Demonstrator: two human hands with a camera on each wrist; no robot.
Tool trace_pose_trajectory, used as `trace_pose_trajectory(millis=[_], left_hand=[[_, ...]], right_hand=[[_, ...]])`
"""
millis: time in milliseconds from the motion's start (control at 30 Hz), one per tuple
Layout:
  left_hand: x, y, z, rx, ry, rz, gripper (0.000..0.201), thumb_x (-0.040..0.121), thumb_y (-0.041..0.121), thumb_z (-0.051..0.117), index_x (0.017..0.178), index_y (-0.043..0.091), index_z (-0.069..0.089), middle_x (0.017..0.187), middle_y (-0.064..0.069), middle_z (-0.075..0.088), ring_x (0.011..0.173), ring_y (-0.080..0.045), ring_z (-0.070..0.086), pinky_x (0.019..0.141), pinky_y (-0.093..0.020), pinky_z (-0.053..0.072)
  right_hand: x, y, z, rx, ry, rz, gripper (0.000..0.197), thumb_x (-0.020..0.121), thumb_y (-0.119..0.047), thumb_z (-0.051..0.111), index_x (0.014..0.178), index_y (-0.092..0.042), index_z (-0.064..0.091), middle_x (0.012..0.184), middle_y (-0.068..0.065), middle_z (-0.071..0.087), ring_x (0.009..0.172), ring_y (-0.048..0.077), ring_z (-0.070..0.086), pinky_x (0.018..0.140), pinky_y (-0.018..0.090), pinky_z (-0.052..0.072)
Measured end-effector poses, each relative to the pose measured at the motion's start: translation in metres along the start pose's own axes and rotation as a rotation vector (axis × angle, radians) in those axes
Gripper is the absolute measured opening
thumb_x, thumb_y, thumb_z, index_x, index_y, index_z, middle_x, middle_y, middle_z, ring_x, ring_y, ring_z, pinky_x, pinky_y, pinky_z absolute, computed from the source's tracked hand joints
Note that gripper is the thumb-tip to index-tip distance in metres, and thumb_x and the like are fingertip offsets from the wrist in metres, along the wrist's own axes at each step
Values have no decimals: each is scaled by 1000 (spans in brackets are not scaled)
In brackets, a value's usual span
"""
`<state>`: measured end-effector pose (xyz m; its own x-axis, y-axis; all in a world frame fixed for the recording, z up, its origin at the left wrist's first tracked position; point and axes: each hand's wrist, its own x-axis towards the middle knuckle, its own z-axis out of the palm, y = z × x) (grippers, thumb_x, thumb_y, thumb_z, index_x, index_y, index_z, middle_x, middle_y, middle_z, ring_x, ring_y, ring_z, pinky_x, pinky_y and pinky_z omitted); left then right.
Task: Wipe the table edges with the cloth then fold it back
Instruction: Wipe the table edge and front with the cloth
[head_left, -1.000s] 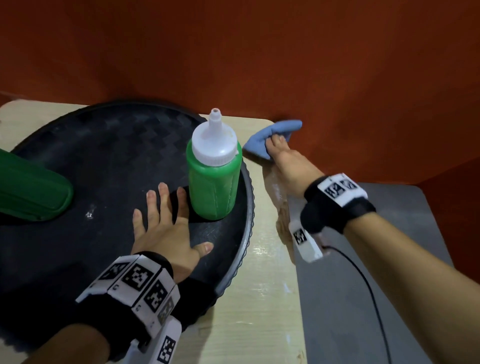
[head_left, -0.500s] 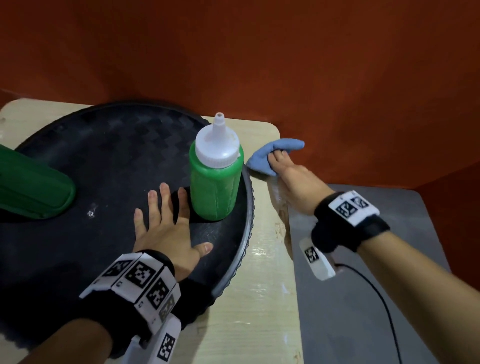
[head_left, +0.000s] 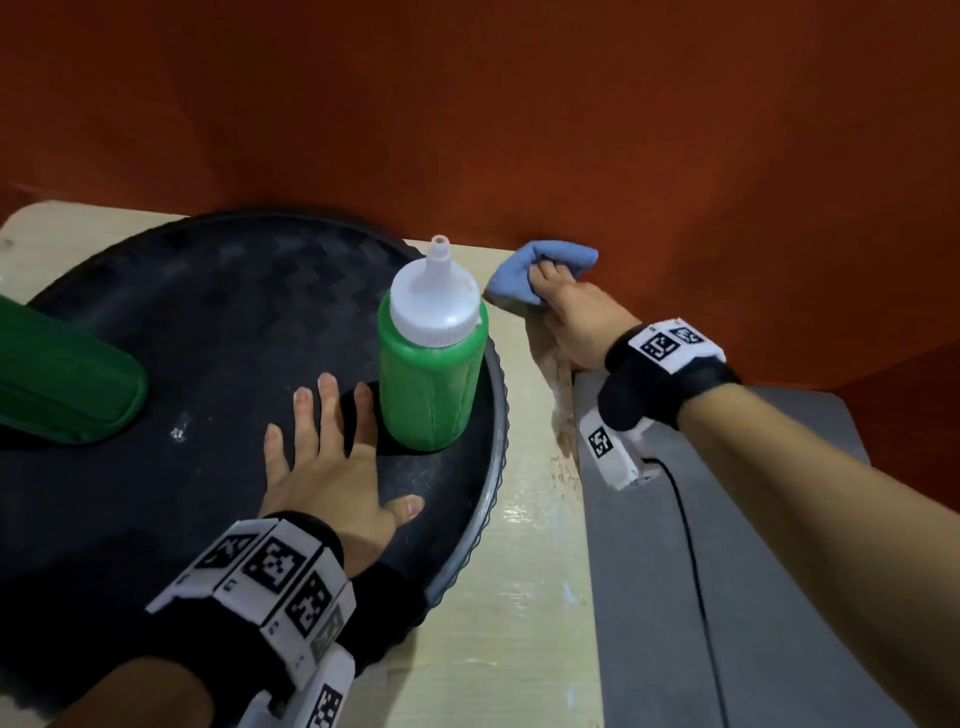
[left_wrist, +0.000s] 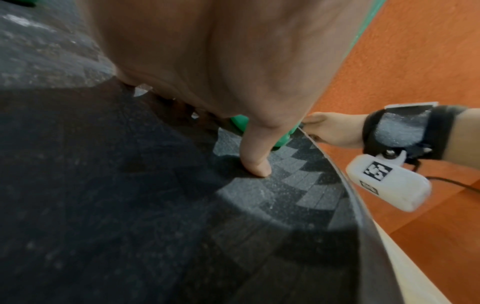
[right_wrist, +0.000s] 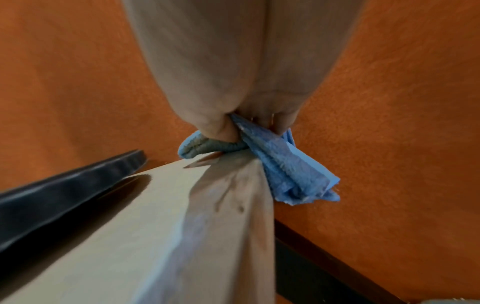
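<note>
A bunched blue cloth (head_left: 524, 270) sits on the far right corner of the pale wooden table (head_left: 524, 571), right against the orange wall. My right hand (head_left: 571, 312) grips the cloth (right_wrist: 285, 164), thumb and fingers pinching it over the table's right edge (right_wrist: 233, 205). My left hand (head_left: 332, 467) lies flat with spread fingers on the black round tray (head_left: 156, 338), just left of the green bottle. In the left wrist view the left thumb (left_wrist: 255, 164) presses on the tray's woven surface (left_wrist: 155, 205).
A green bottle with a white cap (head_left: 431, 358) stands on the tray's right side. A green container (head_left: 57, 384) lies at the tray's left. A grey surface (head_left: 727, 571) with a black cable adjoins the table on the right. The orange wall (head_left: 519, 130) closes the back.
My right hand with the cloth slid back along the right edge, then forward again to the far corner by the wall. The left hand stayed flat on the tray.
</note>
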<state>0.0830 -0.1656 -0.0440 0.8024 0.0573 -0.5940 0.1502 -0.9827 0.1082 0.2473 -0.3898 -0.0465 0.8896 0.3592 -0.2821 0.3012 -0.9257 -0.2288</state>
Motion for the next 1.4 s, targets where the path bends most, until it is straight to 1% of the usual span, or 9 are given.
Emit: trace_pose_trajectory(millis=[100,167,333,500,667,833,1000,1167,1400], left_hand=[[0,1,1,-2,-8,4,106,84,66,42,145,19,-31,146,-11,-45,139,-30,-35,117,-51,-10],[0,0,0,-9,-5,3,106,84,66,43,145,19,-31,146,-11,-45,139,-30,-35,117,-51,-10],[0,0,0,-8,1,0,106,84,67,44,145,19,-29,147,-11,-43,139,-30,-34,117,-50,-10],[-2,-1,0,-17,6,7,106,84,66,43,146,19,-29,147,-11,-44,139,-30,-34,117,-50,-10],[-2,0,0,-9,8,8,106,84,66,43,145,18,-29,148,-11,-43,140,-30,-34,117,-50,-10],[-2,0,0,-18,5,10,106,84,66,43,145,19,-29,147,-11,-43,139,-30,-34,118,-50,-10],[-1,1,-1,-9,3,-5,106,84,66,44,146,20,-28,148,-10,-42,140,-29,-33,118,-49,-9],[-2,0,-1,-12,2,-11,106,83,67,45,146,21,-28,148,-9,-42,140,-28,-32,118,-49,-9],[-2,2,0,-15,16,-15,107,83,67,46,147,21,-26,149,-9,-40,141,-28,-31,118,-48,-10]], right_hand=[[-16,6,12,-27,-22,-25,66,87,0,44,148,-4,16,157,14,13,144,27,20,110,37,25],[-28,10,18,17,-58,-38,76,85,2,47,150,-12,10,160,6,4,147,22,9,115,44,26],[2,-1,1,42,26,-40,50,90,-2,38,140,0,30,149,18,28,137,30,32,102,32,28],[-28,3,20,69,-60,-70,70,88,4,46,149,-7,13,160,12,3,148,25,5,119,38,14],[5,-5,1,93,13,12,51,86,4,41,136,8,31,147,26,26,137,37,26,103,33,24],[-55,-1,26,8,-58,-71,79,86,6,52,150,-7,7,160,12,-3,148,24,2,114,26,11],[-7,-2,3,34,-1,-52,57,85,2,42,140,3,27,147,22,27,136,34,31,102,34,28],[-57,-3,18,-17,-59,-69,70,91,4,44,150,-8,8,160,13,0,148,24,5,115,30,13],[-53,-6,12,75,12,-113,66,89,8,42,149,-5,16,159,14,10,147,24,8,117,33,17]])
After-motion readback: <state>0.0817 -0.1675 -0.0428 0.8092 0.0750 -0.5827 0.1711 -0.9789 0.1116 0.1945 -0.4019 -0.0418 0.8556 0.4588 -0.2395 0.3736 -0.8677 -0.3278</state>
